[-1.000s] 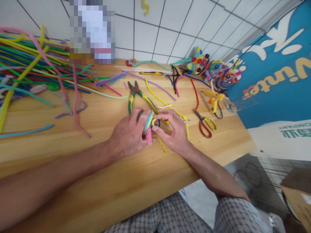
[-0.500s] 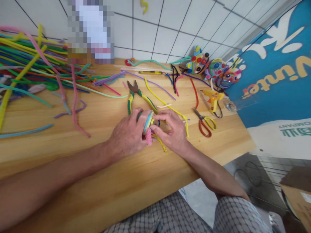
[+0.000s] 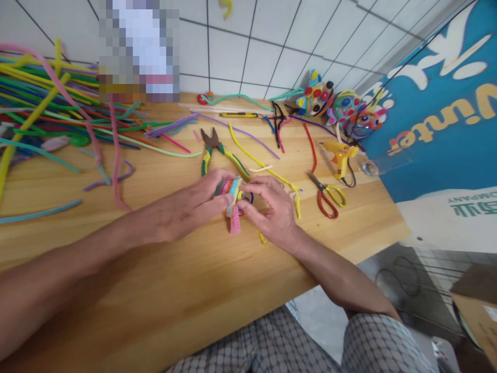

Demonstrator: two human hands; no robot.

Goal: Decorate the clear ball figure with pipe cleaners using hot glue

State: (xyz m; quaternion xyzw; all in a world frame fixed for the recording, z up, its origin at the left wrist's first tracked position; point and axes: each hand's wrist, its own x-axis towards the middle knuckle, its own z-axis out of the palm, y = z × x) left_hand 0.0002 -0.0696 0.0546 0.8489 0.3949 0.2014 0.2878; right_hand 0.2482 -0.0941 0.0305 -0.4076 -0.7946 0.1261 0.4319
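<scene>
Between my two hands is a small craft piece wound with colourful pipe cleaners (image 3: 234,192), showing bands of blue, yellow, orange and pink. A pink coiled piece (image 3: 235,220) hangs from its near side. My left hand (image 3: 202,199) grips it from the left, with the thumb along the near side. On the right, my right hand (image 3: 272,204) pinches its yellow end with thumb and fingers. Below the right hand a yellow pipe cleaner end (image 3: 263,238) sticks out. Just beyond the hands lie pliers (image 3: 210,147) with green and yellow handles, jaws apart.
A heap of pipe cleaners (image 3: 46,98) covers the left of the table. To the right lie scissors (image 3: 326,196) and a yellow glue gun (image 3: 339,155) with its cord. Decorated colourful figures (image 3: 316,98) stand at the back right, near a utility knife (image 3: 238,115).
My left hand has shifted its hold: its thumb now lies on the near side and more of the coloured bands show. My right hand stays nearly in place.
</scene>
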